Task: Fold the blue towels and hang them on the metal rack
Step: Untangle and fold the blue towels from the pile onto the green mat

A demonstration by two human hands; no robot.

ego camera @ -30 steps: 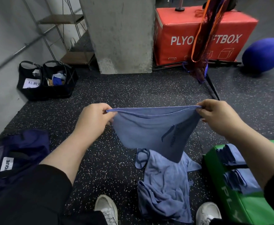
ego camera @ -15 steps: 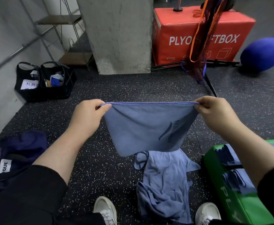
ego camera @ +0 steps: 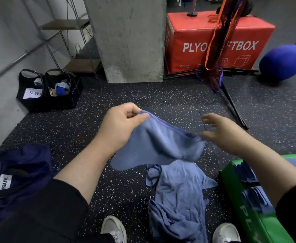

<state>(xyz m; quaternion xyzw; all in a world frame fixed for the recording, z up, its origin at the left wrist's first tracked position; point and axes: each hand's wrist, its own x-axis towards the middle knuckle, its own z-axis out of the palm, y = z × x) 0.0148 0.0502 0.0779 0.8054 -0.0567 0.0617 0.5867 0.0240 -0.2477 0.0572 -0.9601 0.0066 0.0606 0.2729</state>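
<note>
Towel (ego camera: 161, 146) pinched in left fingers (ego camera: 140, 118) — right hand (ego camera: 226, 132) blurred.

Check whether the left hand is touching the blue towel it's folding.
Touching. The head view shows the left hand pinching the upper corner of the blue towel between thumb and curled fingers, the cloth draping down from that grip.

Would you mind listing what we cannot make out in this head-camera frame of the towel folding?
- Right hand: motion-blurred in the head view, so whether its fingers still pinch the held blue towel cannot be told.
- Folded towels on the green box: partly hidden by the right forearm and cut off by the right edge.
- Paper label in the black bags: too small to read fully.
- Navy garment: cut off by the left edge.
</note>
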